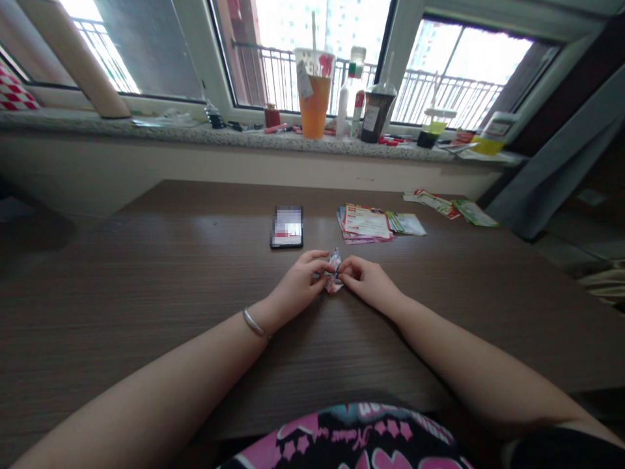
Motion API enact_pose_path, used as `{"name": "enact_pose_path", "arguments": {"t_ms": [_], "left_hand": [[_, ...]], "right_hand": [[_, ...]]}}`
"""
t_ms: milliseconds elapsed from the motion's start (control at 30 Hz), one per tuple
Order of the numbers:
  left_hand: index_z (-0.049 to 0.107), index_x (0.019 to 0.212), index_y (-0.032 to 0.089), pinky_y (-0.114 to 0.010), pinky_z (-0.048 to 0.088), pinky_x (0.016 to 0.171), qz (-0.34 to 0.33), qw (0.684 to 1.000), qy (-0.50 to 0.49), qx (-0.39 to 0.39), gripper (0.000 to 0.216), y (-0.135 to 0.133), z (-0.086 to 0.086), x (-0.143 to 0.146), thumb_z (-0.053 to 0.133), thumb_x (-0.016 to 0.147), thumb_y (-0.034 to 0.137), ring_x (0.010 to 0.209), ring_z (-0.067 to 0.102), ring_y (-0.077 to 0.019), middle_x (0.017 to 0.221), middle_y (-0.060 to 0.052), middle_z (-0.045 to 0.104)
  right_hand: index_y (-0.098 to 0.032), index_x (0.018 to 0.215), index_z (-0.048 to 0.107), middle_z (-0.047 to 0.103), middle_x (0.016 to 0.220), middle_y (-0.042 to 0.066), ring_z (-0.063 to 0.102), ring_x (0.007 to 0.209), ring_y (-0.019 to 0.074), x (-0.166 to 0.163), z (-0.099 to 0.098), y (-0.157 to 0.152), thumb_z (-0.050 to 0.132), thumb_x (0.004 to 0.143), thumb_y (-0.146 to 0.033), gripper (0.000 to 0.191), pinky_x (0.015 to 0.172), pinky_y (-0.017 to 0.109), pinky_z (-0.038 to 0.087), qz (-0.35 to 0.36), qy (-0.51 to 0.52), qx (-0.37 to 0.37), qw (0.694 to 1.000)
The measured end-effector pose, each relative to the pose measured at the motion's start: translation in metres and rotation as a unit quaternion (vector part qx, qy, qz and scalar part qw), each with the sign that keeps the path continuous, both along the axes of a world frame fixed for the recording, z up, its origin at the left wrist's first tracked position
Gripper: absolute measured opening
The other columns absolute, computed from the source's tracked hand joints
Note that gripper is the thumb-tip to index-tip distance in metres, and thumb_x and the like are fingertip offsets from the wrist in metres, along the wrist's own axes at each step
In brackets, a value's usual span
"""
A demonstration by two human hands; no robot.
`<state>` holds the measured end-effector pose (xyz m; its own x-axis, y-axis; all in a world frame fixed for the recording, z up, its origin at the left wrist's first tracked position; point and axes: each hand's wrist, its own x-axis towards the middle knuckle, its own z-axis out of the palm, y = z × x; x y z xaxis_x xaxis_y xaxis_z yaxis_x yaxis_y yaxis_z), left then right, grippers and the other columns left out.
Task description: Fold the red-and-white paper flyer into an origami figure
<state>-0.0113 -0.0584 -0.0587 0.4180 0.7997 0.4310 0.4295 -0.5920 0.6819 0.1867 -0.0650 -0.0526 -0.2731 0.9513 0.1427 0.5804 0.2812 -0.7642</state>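
Observation:
A small folded piece of printed paper (334,272) is held between both hands just above the dark wooden table (146,280). My left hand (297,283), with a silver bangle on its wrist, pinches the paper's left side with closed fingers. On the paper's right side, my right hand (368,280) pinches it too. Both forearms rest on the table.
A phone (287,227) lies face up just beyond the hands. A stack of printed leaflets (366,223) lies to its right, with more leaflets (449,205) farther right. On the windowsill stand an orange drink cup (314,91), a bottle (352,91), a dark cup (375,111) and small items.

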Motion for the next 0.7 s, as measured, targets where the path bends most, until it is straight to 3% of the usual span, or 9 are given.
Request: {"name": "enact_pose_path", "arguments": {"t_ms": [200,367,700], "left_hand": [[0.068,0.100,0.019,-0.038,0.049,0.097,-0.044,0.993,0.080,0.075,0.017,-0.001,0.004,-0.001,0.064,0.083,0.019,0.107,0.059,-0.0205,0.116,-0.010,0.060],[0.069,0.096,0.020,-0.038,0.050,0.090,-0.026,0.982,0.153,0.109,0.013,-0.001,0.007,-0.003,0.063,0.086,0.025,0.101,0.061,-0.0204,0.112,-0.008,0.064],[0.069,0.098,0.020,-0.036,0.050,0.089,-0.038,0.954,0.259,0.147,0.016,-0.006,0.013,-0.002,0.055,0.090,0.021,0.097,0.062,-0.0202,0.106,-0.006,0.070]], "right_hand": [[-0.023,0.086,0.063,0.065,0.074,-0.003,0.054,0.061,0.0117,0.000,0.008,-0.002,0.067,0.076,-0.035,0.016,0.055,0.022,0.035,-0.011,-0.094,0.014,0.995],[-0.020,0.081,0.062,0.064,0.076,-0.002,0.053,0.064,0.0117,0.002,0.005,0.003,0.067,0.077,-0.033,0.014,0.058,0.023,0.036,0.005,-0.097,0.049,0.994],[-0.021,0.083,0.069,0.064,0.091,0.006,0.056,0.088,0.0191,0.006,0.001,0.007,0.068,0.081,-0.024,0.004,0.082,0.032,0.044,0.060,-0.162,0.195,0.966]]}}
